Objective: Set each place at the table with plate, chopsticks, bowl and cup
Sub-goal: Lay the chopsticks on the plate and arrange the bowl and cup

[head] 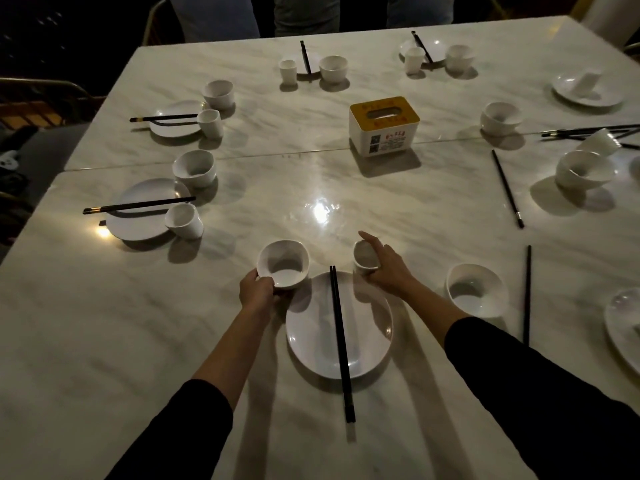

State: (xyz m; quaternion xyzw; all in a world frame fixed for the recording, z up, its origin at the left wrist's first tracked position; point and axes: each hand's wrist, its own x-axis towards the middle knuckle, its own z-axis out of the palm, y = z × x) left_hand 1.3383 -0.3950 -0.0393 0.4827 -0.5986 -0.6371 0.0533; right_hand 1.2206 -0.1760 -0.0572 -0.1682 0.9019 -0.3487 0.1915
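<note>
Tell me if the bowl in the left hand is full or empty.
Empty: the bowl shows only its bare white inside.

The right edge cuts off a plate (624, 325) and some chopsticks (568, 132); print on the box (384, 128) is too small to read; fingers of the left hand (256, 292) lie partly hidden behind the bowl (283, 263).
</note>
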